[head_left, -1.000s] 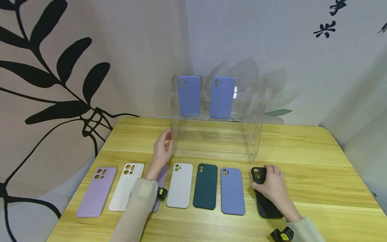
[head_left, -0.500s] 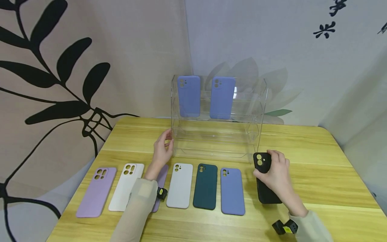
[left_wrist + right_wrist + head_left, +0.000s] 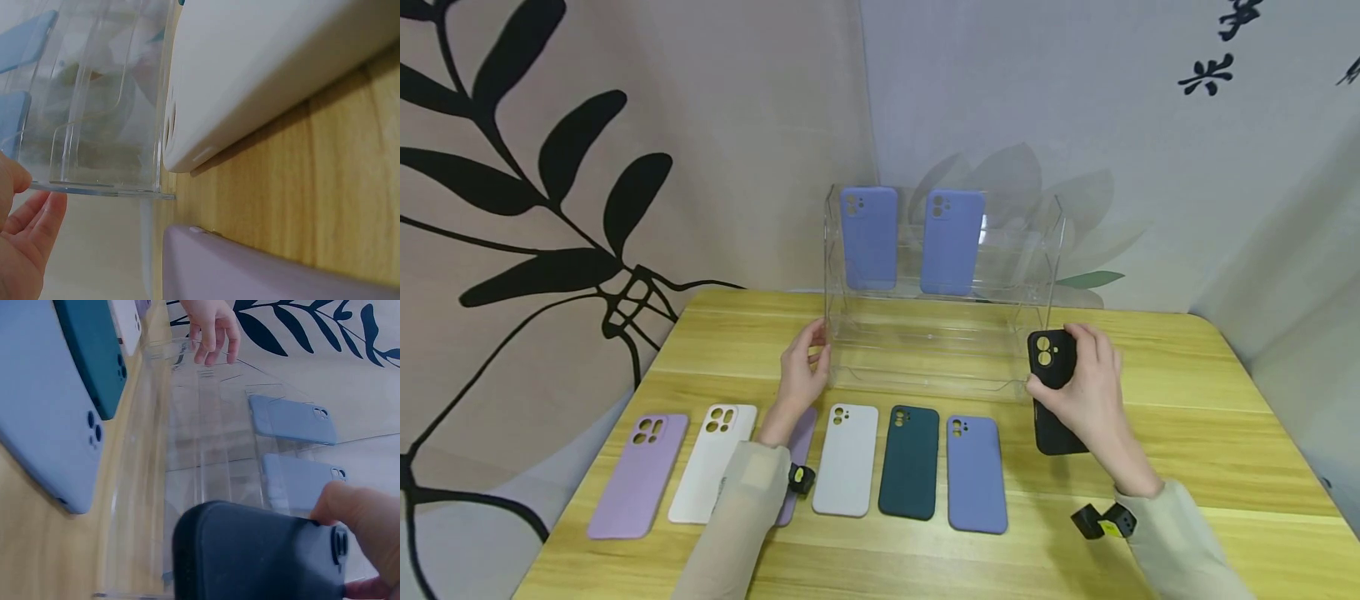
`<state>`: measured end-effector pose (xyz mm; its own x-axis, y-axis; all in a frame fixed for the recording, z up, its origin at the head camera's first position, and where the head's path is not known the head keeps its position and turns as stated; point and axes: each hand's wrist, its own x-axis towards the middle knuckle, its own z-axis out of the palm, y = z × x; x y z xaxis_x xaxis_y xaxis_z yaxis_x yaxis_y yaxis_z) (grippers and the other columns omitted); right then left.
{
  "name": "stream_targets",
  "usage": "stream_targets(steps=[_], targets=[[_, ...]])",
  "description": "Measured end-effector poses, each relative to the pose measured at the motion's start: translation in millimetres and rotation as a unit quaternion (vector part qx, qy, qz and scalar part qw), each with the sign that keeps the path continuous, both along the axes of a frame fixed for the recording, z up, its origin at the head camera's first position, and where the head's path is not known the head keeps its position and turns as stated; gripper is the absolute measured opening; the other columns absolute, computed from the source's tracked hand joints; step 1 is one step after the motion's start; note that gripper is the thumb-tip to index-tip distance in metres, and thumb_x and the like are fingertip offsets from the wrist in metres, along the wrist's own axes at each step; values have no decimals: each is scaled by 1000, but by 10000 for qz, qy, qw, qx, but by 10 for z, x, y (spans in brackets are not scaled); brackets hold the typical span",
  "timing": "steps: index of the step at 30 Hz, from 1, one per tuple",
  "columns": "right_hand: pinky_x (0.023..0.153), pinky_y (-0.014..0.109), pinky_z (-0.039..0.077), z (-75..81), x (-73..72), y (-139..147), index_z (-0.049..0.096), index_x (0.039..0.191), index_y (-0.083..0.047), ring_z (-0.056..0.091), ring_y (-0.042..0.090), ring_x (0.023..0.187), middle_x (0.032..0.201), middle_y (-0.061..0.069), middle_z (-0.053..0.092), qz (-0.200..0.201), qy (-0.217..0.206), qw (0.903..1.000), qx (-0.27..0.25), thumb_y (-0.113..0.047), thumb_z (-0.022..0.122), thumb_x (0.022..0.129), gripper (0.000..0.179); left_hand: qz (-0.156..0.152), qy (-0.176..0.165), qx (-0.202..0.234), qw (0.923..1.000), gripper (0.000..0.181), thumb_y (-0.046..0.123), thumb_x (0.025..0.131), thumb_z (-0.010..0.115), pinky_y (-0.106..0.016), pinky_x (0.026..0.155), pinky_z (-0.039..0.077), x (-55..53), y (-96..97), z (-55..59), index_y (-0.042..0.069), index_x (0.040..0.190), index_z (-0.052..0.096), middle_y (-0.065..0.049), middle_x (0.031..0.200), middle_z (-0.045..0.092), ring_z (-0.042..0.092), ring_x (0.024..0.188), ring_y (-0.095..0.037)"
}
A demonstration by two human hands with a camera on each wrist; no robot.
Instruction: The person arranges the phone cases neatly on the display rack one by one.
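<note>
My right hand (image 3: 1093, 396) grips a black phone case (image 3: 1054, 432) by its edges, thumb on one side and fingers on the other. The case is raised off the table, just right of a clear acrylic display rack (image 3: 932, 385). My left hand (image 3: 803, 368) pinches the rack's left side panel; in the left wrist view the thumb and fingers lie on opposite faces of it. Two blue phone cases stand on the upper tier, a left one (image 3: 870, 242) and a right one (image 3: 952, 246). In the right wrist view the black case (image 3: 262, 550) hides part of the rack.
Along the table's (image 3: 880, 558) front lie a lilac case (image 3: 638, 479), a white case (image 3: 703, 479), another lilac case (image 3: 801, 442) partly under my left forearm, a second white case (image 3: 846, 467), a dark green case (image 3: 910, 467) and a blue case (image 3: 977, 479). A wall stands behind.
The black phone case has been lifted from the table and carried forward, up beside the rack's right end, in my right hand. My left hand stays at the rack's left side.
</note>
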<state>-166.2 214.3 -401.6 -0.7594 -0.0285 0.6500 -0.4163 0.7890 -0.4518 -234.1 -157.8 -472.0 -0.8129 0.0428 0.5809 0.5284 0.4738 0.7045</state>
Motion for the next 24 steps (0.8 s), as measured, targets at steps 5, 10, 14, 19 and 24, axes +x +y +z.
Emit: stream_targets(steps=[5, 10, 14, 19, 24], targets=[[83, 57, 30, 151, -122, -37, 47, 121, 13, 39, 46, 101, 118, 32, 44, 125, 467, 9988, -116, -20, 66, 64, 69, -26, 28, 12, 10000, 39, -14, 85, 55, -39, 69, 59, 10, 6, 11, -11, 123, 49, -26, 102, 59, 61, 91, -38], [89, 57, 30, 345, -258, -85, 46, 123, 12, 38, 44, 109, 121, 31, 45, 137, 621, 9978, -199, -21, 68, 66, 69, 9, 42, -36, 10000, 39, -13, 85, 55, -38, 69, 59, 1, -3, -3, -11, 123, 49, -26, 103, 59, 61, 91, -37], [89, 55, 31, 483, -365, -137, 47, 123, 11, 39, 42, 110, 121, 29, 45, 156, 722, 9968, -309, -18, 69, 65, 68, 1, 90, -59, 9999, 39, -12, 85, 55, -38, 68, 59, -5, -6, -8, -11, 123, 49, -26, 103, 60, 61, 90, -37], [86, 52, 31, 624, -489, -206, 46, 126, 9, 38, 40, 111, 125, 28, 43, 170, 717, 9963, -440, -13, 72, 65, 70, -18, -15, -8, 10000, 39, -12, 85, 55, -38, 70, 59, 0, -4, -6, -10, 124, 49, -26, 104, 59, 61, 92, -37], [95, 52, 31, 770, -644, -269, 42, 130, 6, 34, 41, 116, 128, 28, 39, 199, 905, 9952, -322, -18, 70, 70, 70, 3, -62, -15, 10000, 40, -12, 85, 55, -38, 70, 59, 6, -3, -13, -10, 125, 48, -26, 105, 59, 61, 92, -37]])
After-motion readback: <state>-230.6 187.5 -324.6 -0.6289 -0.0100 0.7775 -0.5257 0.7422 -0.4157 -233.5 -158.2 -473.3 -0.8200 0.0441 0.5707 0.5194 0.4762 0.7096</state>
